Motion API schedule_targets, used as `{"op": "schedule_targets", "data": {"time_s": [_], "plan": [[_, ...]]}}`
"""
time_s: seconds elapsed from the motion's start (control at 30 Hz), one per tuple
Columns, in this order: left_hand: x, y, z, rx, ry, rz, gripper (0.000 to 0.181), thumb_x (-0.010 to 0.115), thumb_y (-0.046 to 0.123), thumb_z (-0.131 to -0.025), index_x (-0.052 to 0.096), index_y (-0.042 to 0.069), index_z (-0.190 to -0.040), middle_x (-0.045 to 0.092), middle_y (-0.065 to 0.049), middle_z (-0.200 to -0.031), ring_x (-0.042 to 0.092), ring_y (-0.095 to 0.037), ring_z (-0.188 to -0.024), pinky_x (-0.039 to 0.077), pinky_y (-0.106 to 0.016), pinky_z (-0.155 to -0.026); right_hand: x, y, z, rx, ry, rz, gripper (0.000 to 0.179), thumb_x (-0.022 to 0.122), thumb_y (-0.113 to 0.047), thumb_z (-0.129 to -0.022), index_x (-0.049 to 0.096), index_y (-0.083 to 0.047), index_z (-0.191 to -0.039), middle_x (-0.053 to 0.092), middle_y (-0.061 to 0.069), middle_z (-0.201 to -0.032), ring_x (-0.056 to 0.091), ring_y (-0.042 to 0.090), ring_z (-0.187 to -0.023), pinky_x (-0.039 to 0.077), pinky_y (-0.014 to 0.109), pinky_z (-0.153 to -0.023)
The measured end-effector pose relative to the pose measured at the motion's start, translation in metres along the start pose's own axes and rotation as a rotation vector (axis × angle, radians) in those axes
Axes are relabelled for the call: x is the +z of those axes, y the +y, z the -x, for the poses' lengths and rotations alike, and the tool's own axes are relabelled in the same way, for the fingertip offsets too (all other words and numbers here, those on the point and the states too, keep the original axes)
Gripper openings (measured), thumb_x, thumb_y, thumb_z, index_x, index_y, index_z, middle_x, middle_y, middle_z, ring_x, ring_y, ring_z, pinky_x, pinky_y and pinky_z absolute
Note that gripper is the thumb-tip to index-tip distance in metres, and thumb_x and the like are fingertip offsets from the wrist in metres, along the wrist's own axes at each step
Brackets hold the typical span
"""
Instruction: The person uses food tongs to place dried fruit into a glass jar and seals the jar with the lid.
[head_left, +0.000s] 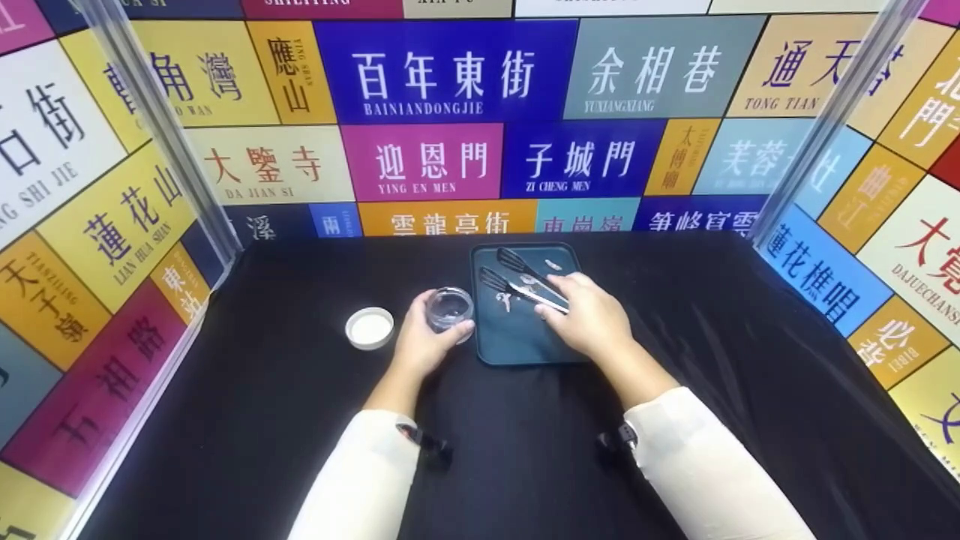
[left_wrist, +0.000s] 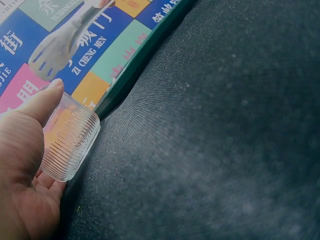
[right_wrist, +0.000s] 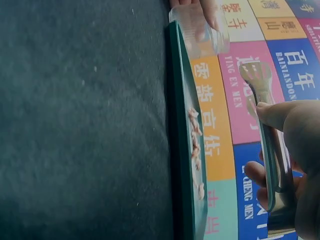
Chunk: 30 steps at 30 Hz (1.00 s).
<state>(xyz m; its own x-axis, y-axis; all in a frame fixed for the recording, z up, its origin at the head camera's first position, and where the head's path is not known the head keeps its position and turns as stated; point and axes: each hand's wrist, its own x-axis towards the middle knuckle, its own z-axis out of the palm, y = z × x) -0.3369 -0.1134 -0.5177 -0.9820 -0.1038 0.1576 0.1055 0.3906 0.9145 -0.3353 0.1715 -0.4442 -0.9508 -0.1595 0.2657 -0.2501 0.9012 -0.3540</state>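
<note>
My left hand (head_left: 420,337) holds a clear ribbed jar (left_wrist: 75,137) without a lid, fingers and thumb around its side. The jar is beside the left edge of a dark teal tray (head_left: 517,345). Over the tray, my right hand (head_left: 596,315) grips metal food tongs (right_wrist: 269,145) with slotted heads, its thumb on one arm. The two heads point toward the upper left in the head view, spread apart with nothing between them. Small pale pinkish pieces (right_wrist: 195,135) lie scattered on the tray, partly behind the tongs in the head view.
A round white lid (head_left: 370,328) lies on the black cloth (head_left: 300,420) left of the jar. Behind the table stands a wall (head_left: 442,67) of coloured sign panels, with similar panels at both sides. Metal posts (head_left: 161,120) rise near the table's back corners.
</note>
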Motion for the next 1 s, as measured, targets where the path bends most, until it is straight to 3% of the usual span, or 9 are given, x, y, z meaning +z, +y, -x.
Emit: {"op": "schedule_targets", "data": {"time_s": [0.2, 0.6, 1.0], "plan": [[0.0, -0.001, 0.0, -0.003, -0.001, -0.006, 0.096, 0.093, 0.039, -0.081, 0.044, 0.011, -0.159, 0.055, -0.015, -0.159, 0.053, -0.032, -0.147, 0.038, -0.048, -0.128, 0.001, 0.014, -0.002, 0.063, -0.005, 0.001, 0.065, 0.075, -0.047, -0.097, 0.06, -0.019, -0.153, 0.066, 0.013, -0.144, 0.065, 0.036, -0.132, 0.053, 0.057, -0.112], [-0.001, 0.0, 0.001, -0.013, -0.004, -0.017, 0.097, 0.093, 0.041, -0.081, 0.043, 0.011, -0.16, 0.054, -0.015, -0.16, 0.053, -0.033, -0.147, 0.038, -0.049, -0.128, 0.0, 0.04, -0.004, 0.191, -0.024, -0.004, 0.066, 0.07, -0.045, -0.101, 0.054, -0.012, -0.157, 0.059, 0.02, -0.15, 0.06, 0.041, -0.138, 0.047, 0.061, -0.119], [-0.001, 0.001, 0.001, 0.0, 0.004, -0.018, 0.097, 0.093, 0.04, -0.081, 0.044, 0.01, -0.159, 0.055, -0.016, -0.159, 0.054, -0.033, -0.146, 0.039, -0.049, -0.127, 0.005, 0.06, -0.004, 0.222, 0.013, -0.005, 0.065, 0.067, -0.033, -0.102, 0.051, 0.0, -0.155, 0.058, 0.029, -0.15, 0.059, 0.048, -0.137, 0.046, 0.062, -0.118]]}}
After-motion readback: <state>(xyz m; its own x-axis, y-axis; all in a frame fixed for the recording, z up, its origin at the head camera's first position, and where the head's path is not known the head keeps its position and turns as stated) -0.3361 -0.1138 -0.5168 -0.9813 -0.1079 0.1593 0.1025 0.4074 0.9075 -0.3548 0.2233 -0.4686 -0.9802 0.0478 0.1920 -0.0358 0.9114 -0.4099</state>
